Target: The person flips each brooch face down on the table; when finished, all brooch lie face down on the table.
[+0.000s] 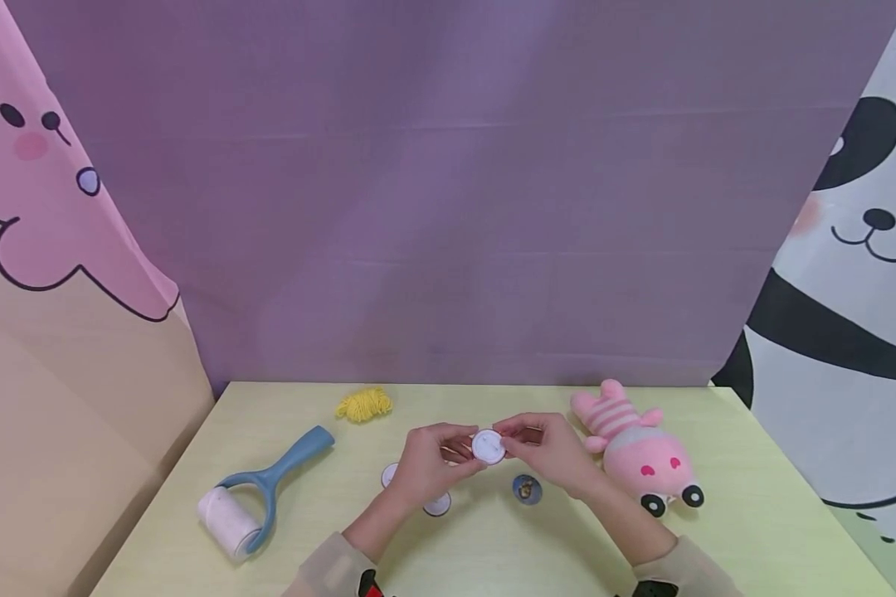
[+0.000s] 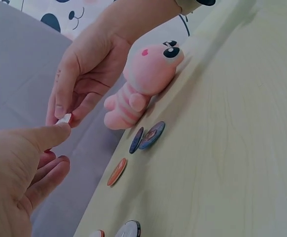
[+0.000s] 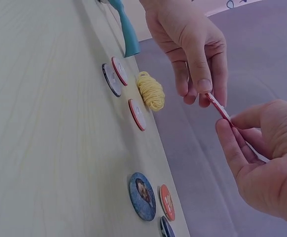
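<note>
Both hands pinch one round button badge (image 1: 489, 447) above the table, its white back facing the head camera and a red rim showing in the right wrist view. My left hand (image 1: 435, 466) grips its left edge between thumb and fingers. The opposite edge is pinched by my right hand (image 1: 547, 450). Under the left hand lie white-backed badges (image 1: 437, 504), partly covered by it in the head view; three show in the right wrist view (image 3: 137, 114). Near the right hand a blue badge (image 1: 526, 489) lies picture up, with an orange badge (image 3: 167, 202) and a dark blue badge (image 2: 136, 140) beside it.
A pink striped plush toy (image 1: 645, 452) lies to the right, close by the right forearm. On the left is a lint roller (image 1: 227, 521) with a blue handle. A yellow yarn bundle (image 1: 364, 405) sits near the back edge. A purple curtain (image 1: 448, 207) hangs behind the table (image 1: 762, 514).
</note>
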`<state>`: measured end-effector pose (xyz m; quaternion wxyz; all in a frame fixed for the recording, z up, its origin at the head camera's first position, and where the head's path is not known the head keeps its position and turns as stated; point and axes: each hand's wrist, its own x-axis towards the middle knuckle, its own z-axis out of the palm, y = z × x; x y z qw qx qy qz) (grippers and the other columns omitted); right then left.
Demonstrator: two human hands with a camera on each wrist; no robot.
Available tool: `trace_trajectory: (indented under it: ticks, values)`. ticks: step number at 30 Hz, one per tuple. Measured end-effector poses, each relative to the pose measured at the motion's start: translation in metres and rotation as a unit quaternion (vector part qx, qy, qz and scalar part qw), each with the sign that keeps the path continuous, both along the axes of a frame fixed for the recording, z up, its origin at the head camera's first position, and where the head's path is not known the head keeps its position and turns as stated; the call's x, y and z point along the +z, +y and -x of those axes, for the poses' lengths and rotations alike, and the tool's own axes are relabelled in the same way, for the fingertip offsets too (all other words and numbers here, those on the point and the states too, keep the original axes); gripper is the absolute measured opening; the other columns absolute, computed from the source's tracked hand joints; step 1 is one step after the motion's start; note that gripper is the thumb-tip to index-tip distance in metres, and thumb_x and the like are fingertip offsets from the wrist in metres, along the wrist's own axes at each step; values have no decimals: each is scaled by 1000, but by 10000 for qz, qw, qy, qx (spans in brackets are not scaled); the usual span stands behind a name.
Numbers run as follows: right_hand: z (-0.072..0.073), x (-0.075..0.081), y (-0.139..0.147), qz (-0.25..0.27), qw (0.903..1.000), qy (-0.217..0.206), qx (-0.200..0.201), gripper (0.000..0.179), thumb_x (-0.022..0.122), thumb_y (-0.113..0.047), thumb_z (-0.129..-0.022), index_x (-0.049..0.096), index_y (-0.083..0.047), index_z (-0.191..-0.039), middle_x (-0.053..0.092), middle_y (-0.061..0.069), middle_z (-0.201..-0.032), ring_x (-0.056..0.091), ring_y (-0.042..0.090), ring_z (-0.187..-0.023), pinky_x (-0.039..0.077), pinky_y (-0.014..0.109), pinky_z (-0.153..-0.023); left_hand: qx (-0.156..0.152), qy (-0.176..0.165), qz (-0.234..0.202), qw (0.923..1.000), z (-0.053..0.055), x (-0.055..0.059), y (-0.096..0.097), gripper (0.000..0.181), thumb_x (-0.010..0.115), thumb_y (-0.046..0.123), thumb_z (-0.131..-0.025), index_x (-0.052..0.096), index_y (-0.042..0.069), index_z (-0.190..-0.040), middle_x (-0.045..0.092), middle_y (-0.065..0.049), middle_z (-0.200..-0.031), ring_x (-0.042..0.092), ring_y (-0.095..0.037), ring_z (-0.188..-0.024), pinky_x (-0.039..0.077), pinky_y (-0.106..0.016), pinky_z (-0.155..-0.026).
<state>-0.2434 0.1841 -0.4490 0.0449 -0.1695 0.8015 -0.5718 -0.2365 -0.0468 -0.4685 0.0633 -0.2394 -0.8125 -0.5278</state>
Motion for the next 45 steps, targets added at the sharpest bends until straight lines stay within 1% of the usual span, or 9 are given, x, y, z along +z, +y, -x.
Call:
trace_trajectory:
  ticks: [6,12,18,20,25,30,34,38,45]
  values:
    - [-3,2,0,-352,9991,199,-147,22,77,-9,-96,79,-3,-117,79,16,-115,76,18,-98,63,23,-80,-34,120,143,9998,-1,-1,0,43,91,8,-84,77,0,-124,79,-11,-100,79,-21,-87,61,-15,-76]
    - [-7,4,-3,-619,9965,415,-368,17,80,-12,-94,82,-9,-111,80,10,-108,76,19,-96,62,22,-77,-37,74,285,9996,-1,1,-1,42,91,11,-85,78,3,-124,78,-7,-98,77,-13,-87,60,-15,-77]
    - [-9,1,-2,-273,9986,416,192,30,80,-3,-91,76,1,-121,76,20,-118,75,25,-105,63,23,-90,74,121,207,9997,-1,5,-4,37,92,11,-83,80,2,-117,78,-8,-92,76,-12,-80,61,-17,-73]
    - [-9,1,-3,-182,9984,442,290,33,81,-1,-90,75,4,-122,75,23,-118,76,27,-106,63,24,-90,87,140,203,9997,0,4,-5,36,92,12,-83,80,1,-116,78,-8,-91,76,-11,-79,61,-17,-72]
    - [-6,-3,-5,-116,9984,542,104,32,84,-5,-89,77,1,-120,77,21,-116,77,20,-103,63,25,-90,51,-72,138,9999,1,3,-10,38,90,10,-86,78,1,-121,80,-9,-97,76,-11,-83,62,-18,-75]
    - [-2,-7,-6,-52,9984,555,64,32,84,-4,-89,77,2,-120,78,21,-117,78,17,-101,64,26,-89,-13,-156,50,9999,2,2,-14,36,85,6,-89,77,-1,-123,81,-12,-101,78,-17,-87,64,-21,-77]
    - [-2,-8,-5,-91,9981,604,70,31,83,-3,-89,76,4,-119,78,22,-116,78,20,-101,64,25,-88,-2,-134,43,9999,3,0,-14,35,86,8,-89,78,-2,-122,82,-13,-99,79,-20,-86,63,-18,-74]
    - [-2,-10,-4,-110,9979,624,149,31,83,0,-88,76,5,-118,77,23,-115,77,23,-101,64,26,-87,35,-184,90,9998,3,-4,-12,36,88,9,-88,78,-1,-121,82,-12,-100,79,-18,-84,62,-17,-73]
    - [-3,-13,-7,-299,9966,722,276,33,85,-2,-86,77,2,-118,78,20,-114,77,28,-99,64,25,-87,-128,-141,165,9997,2,-8,-11,39,85,4,-89,75,-6,-125,80,-17,-104,79,-22,-87,63,-18,-75]
